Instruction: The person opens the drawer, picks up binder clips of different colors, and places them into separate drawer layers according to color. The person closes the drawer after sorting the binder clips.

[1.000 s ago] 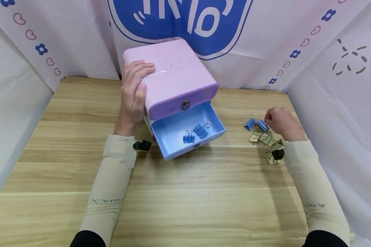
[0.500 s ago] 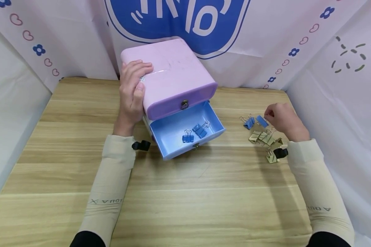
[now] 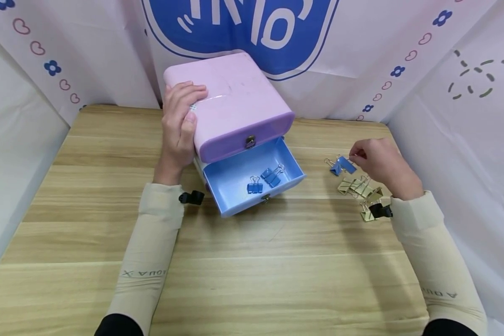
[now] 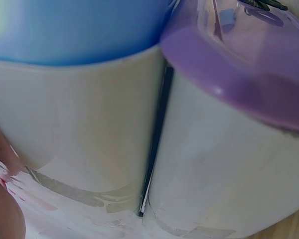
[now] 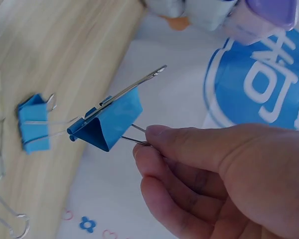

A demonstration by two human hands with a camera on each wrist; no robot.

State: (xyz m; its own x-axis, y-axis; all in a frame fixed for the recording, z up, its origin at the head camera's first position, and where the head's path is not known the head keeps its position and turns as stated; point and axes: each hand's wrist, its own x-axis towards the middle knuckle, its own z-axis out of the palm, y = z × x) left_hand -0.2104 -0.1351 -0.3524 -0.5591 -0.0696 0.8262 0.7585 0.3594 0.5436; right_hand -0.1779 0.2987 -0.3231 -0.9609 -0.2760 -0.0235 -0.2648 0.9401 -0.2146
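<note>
My left hand (image 3: 178, 121) rests on the left side of the pink drawer box (image 3: 235, 88), fingers laid over its top. Below a closed purple drawer front (image 3: 252, 137), a blue drawer (image 3: 228, 186) is pulled out, with two blue binder clips (image 3: 273, 177) in it. On the right, my right hand (image 3: 380, 161) pinches a blue binder clip (image 5: 112, 124) by one wire handle between thumb and finger, the clip raised off the wood in the right wrist view. Another blue binder clip (image 5: 35, 124) lies on the table close by, partly overlapped by the held one in the head view.
Several gold binder clips (image 3: 361, 187) lie in a cluster on the wooden table (image 3: 277, 280), just in front of the right hand. A white printed backdrop (image 3: 327, 93) stands close behind the box, with side sheets at left and right.
My right hand has lifted the blue binder clip and moved it left, over the other loose one. The left hand stays on the box.
</note>
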